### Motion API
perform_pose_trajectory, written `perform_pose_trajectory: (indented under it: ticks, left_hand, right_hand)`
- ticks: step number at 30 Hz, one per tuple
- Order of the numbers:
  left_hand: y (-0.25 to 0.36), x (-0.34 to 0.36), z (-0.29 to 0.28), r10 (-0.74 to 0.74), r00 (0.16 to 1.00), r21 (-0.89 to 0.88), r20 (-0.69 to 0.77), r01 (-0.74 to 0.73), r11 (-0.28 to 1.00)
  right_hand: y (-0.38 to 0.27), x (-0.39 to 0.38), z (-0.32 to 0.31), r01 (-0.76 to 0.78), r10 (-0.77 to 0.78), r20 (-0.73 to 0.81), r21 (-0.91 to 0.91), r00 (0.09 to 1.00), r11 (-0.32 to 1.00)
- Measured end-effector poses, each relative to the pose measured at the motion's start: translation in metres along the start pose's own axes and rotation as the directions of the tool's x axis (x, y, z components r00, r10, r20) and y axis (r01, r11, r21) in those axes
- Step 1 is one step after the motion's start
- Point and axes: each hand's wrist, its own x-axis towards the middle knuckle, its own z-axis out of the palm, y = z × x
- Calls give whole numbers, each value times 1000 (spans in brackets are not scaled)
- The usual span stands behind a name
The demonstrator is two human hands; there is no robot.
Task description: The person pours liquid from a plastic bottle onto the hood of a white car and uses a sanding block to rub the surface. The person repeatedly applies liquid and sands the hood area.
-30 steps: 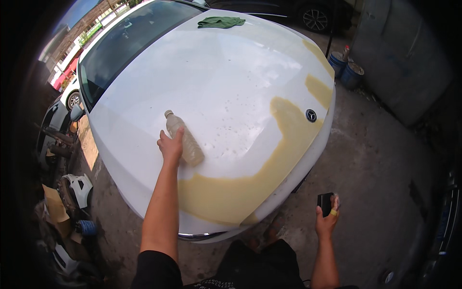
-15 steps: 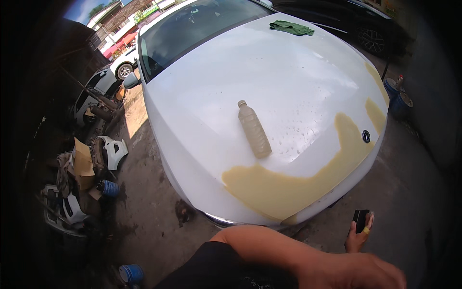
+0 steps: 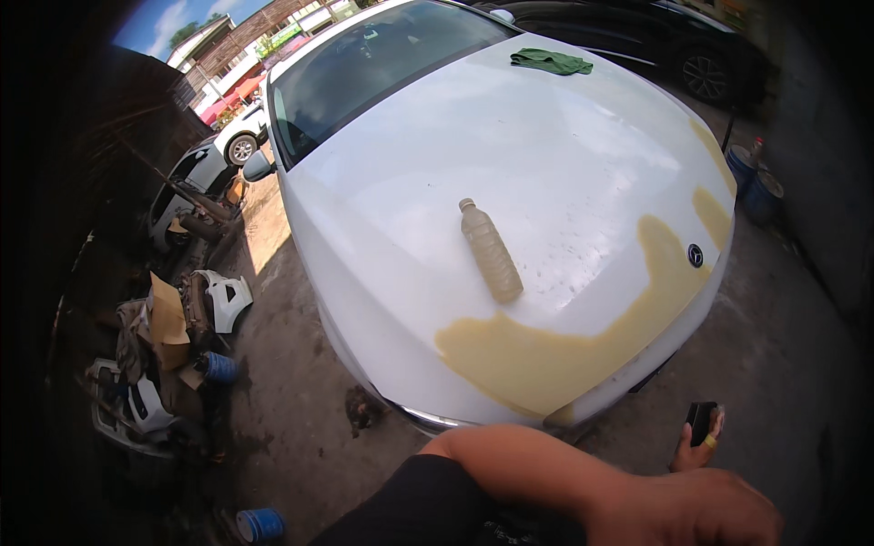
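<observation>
My left arm reaches across from the lower edge to the right, and my left hand [image 3: 728, 511] is seen from its back. Its fingers curl down out of sight, so what they hold, if anything, is hidden. Just beyond it, my right hand [image 3: 697, 449], with a yellow band round one finger, grips a black rectangular block [image 3: 700, 420]. Both hands are off the car, near its front right. The white car hood [image 3: 410, 218] carries smooth yellowish patches [image 3: 537, 364] along its front edge. A capped plastic bottle [image 3: 492, 252] of cloudy beige liquid lies on the hood.
A green cloth [image 3: 552, 62] rests on the hood's far side, with water drops scattered mid-hood. Left on the floor are car parts, a white bumper piece [image 3: 228, 300], cardboard [image 3: 167, 314] and a blue can [image 3: 259, 525]. Blue drums [image 3: 763, 193] and a dark car [image 3: 637, 36] stand right.
The whole view has shifted slightly, moving the car and bottle a little to the right. Both hands appear farther right and lower, with my left hand covering more of my right wrist.
</observation>
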Motion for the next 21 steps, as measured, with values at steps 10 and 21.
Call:
perform_pose_trajectory:
  ticks: [10, 21]
  left_hand:
    - [47, -38, -50, 23, 757, 164, -652, 111, 980]
    - [78, -10, 22, 71, 942, 175, -327, -14, 984]
  right_hand:
    - [-11, 15, -10, 11, -12, -15, -42, 1000, 999]
    - [-7, 16, 7, 100, -100, 5, -30, 995, 995]
